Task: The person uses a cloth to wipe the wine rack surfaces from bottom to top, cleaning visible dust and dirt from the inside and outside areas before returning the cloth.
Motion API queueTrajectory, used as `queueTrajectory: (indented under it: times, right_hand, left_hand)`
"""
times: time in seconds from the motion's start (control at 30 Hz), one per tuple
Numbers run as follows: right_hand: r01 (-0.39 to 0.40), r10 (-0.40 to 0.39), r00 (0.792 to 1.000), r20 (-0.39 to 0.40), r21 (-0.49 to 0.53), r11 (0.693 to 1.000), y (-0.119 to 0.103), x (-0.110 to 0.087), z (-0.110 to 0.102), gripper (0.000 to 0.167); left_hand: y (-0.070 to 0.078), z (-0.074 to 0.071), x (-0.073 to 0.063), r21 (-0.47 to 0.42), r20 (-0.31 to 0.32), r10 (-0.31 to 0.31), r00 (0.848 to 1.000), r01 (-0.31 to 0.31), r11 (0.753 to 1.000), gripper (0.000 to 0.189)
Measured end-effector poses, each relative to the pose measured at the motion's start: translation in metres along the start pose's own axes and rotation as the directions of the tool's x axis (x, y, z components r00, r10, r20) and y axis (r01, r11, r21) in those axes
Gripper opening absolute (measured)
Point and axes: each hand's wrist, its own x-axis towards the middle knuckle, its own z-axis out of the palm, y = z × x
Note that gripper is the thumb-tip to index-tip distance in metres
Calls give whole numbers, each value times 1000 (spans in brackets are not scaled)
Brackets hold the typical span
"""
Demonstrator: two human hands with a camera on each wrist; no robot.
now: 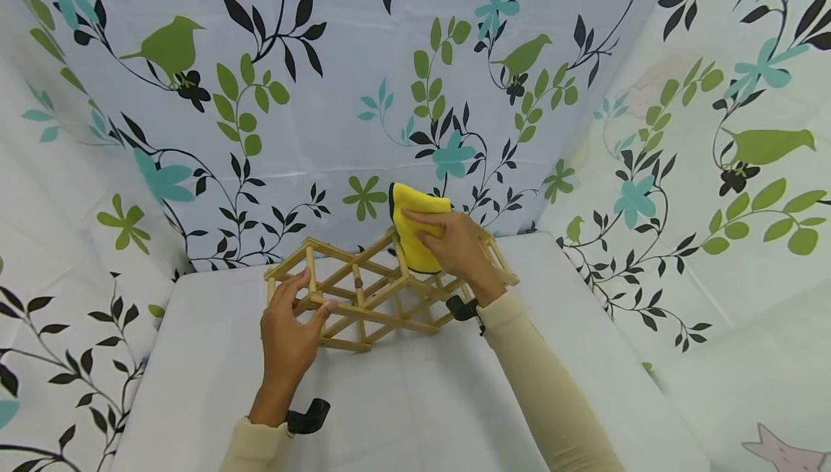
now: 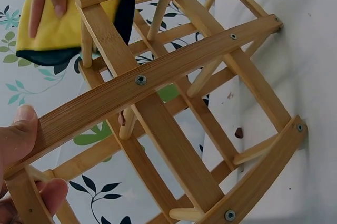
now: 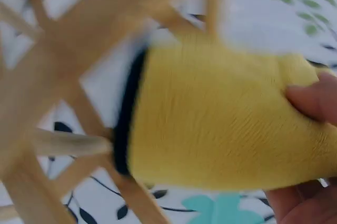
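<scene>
Wooden lattice rack with yellow cloth

Rack: slatted, screw-jointed, resting on the white desk. The left hand's grip is grasping its left end; the rack is extending rightward from there. Cloth: black-edged. The right hand's grip is pinching it between thumb and fingers; its free part is projecting beyond them at the rack's upper bars, contact not showing clearly.

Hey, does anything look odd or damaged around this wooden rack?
Slightly: a small dark-brown speck shows on the plain white tabletop near the tan wooden lattice rack, possibly debris or a stain. One round wooden dowel has a dark blotch.
</scene>
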Motion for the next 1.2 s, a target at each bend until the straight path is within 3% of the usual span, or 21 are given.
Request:
queueTrajectory:
  times: [0.07,0.1,0.23,0.3,0.37,0.43,0.5,0.6,0.7,0.83,0.93,1.03,1.1,1.2]
  right_hand:
    - [-6,6,1000,-6,-35,999,0,1,9,48]
    - [-15,17,999,30,-56,998,-2,1,9,49]
    - [6,8,991,134,-110,994,-17,-3,-8,47]
    - [35,-33,995,94,-23,999,-29,-5,-15,45]
    - [99,-100,995,4,70,993,-40,-4,-13,44]
    - [191,-178,979,-97,136,972,-51,-1,-4,44]
    - [262,-238,957,-165,139,955,-60,5,11,45]
    - [290,-274,941,-198,58,955,-69,15,41,49]
    - [239,-238,957,-165,-13,971,-70,24,73,54]
    - [164,-173,983,-54,-140,976,-63,33,108,52]
    - [91,-89,996,21,-297,950,-55,38,119,48]
    - [-2,21,999,41,-409,912,-51,40,116,46]
    - [-28,42,999,23,-419,907,-52,40,111,46]
    - [6,-22,998,-52,-294,956,-54,43,108,48]
  left_hand:
    - [1,1,-1,2,1,-3,1000,3,1000,69]
    - [1,2,-1,1,2,-5,1000,5,1000,69]
    - [3,6,-1,-5,11,-11,1000,12,1000,70]
    - [4,6,-2,-6,3,-15,1000,15,1000,70]
    - [4,7,-3,-9,-11,-13,1000,13,1000,70]
    - [5,8,-4,-9,-25,-7,1000,7,1000,70]
    - [6,9,-6,-10,-33,-5,999,4,1000,69]
    - [7,11,-8,-7,-46,-6,999,6,1000,70]
    - [8,12,-11,-9,-58,-14,998,13,1000,70]
    - [11,14,-13,-6,-57,-17,998,17,1000,70]
    - [12,16,-13,-2,-49,-24,999,24,1000,69]
    - [12,17,-13,6,-41,-31,999,31,999,69]
    - [11,17,-14,8,-41,-32,999,32,999,69]
    - [11,16,-14,6,-48,-24,999,24,1000,69]
